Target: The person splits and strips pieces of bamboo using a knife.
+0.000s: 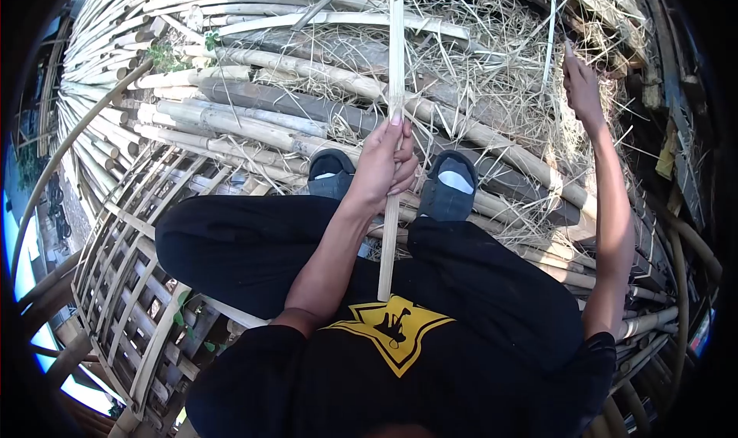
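My left hand (390,159) is closed around the middle of a split bamboo strip (396,61). The strip runs nearly upright through the view, from above my shoes down to my shirt. My right hand (582,90) is stretched far out to the right, over loose bamboo shavings (507,76). Its fingers are curled in, with the index finger pointing forward. A thin dark tip shows just beyond that finger, too small to name; whatever the fingers grip is mostly hidden. A narrow pale strip (550,30) stands close to the left of this hand.
Bamboo poles (307,69) lie across the ground under my dark shoes (448,188). More cut poles (100,76) are stacked at the upper left. A woven bamboo lattice (127,284) leans at the lower left. Wooden beams (684,92) edge the right side.
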A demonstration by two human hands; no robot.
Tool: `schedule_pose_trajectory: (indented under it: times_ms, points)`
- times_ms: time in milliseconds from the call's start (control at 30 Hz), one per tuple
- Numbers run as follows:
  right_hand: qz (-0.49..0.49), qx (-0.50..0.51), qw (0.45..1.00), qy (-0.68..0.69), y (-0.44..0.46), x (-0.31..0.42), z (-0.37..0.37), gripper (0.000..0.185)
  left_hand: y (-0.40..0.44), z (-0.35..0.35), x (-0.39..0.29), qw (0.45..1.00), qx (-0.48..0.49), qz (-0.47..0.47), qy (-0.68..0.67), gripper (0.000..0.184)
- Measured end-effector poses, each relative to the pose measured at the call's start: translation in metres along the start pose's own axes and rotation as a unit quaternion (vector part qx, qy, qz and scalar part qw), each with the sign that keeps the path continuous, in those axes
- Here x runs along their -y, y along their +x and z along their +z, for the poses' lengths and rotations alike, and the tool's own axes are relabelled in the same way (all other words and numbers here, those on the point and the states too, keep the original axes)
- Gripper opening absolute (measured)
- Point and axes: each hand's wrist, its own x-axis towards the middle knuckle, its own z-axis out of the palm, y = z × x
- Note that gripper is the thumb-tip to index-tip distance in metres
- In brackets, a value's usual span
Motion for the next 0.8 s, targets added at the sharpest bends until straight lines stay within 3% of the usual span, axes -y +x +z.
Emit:
schedule_pose_trajectory:
  times_ms: [33, 67, 200, 267, 333, 433, 500, 567, 633, 733, 800]
  points:
    - [0.046, 0.066, 0.979, 0.187, -0.027, 0.020, 0.022, 0.040, 0.003, -0.001, 0.003, 1.000, -0.006, 0.022, -0.004, 0.029]
    - [0.057, 0.115, 0.961, 0.246, -0.041, 0.028, 0.044, 0.038, 0.005, -0.003, 0.004, 0.999, -0.014, 0.048, -0.006, 0.028]
    - [0.110, 0.303, 0.908, 0.269, -0.100, 0.064, 0.106, 0.034, 0.017, -0.016, -0.002, 0.994, -0.057, 0.082, 0.051, 0.030]
    - [0.118, 0.344, 0.889, 0.276, -0.126, 0.079, 0.122, 0.029, 0.019, -0.023, -0.011, 0.993, -0.061, 0.092, 0.048, 0.031]
    - [0.142, 0.386, 0.866, 0.284, -0.145, 0.089, 0.132, 0.030, 0.022, -0.025, -0.020, 0.970, -0.126, 0.204, 0.043, 0.030]
    - [0.142, 0.416, 0.845, 0.306, -0.164, 0.098, 0.140, 0.031, 0.021, -0.026, -0.026, 0.933, -0.193, 0.301, 0.044, 0.031]
    - [0.125, 0.453, 0.851, 0.237, -0.165, 0.095, 0.139, 0.034, 0.022, -0.030, -0.027, 0.908, -0.233, 0.346, 0.047, 0.032]
    - [0.120, 0.467, 0.852, 0.206, -0.162, 0.094, 0.139, 0.034, 0.024, -0.035, -0.024, 0.907, -0.238, 0.344, 0.053, 0.032]
    - [-0.060, 0.417, 0.898, 0.125, -0.153, 0.081, 0.143, 0.033, 0.024, -0.036, -0.022, 0.910, -0.242, 0.331, 0.064, 0.032]
    - [-0.044, 0.389, 0.910, 0.139, -0.144, 0.079, 0.133, 0.030, 0.026, -0.031, -0.020, 0.915, -0.252, 0.312, 0.054, 0.034]
    - [-0.031, 0.396, 0.917, 0.035, -0.134, 0.091, 0.113, 0.029, 0.028, -0.035, -0.019, 0.920, -0.257, 0.290, 0.067, 0.031]
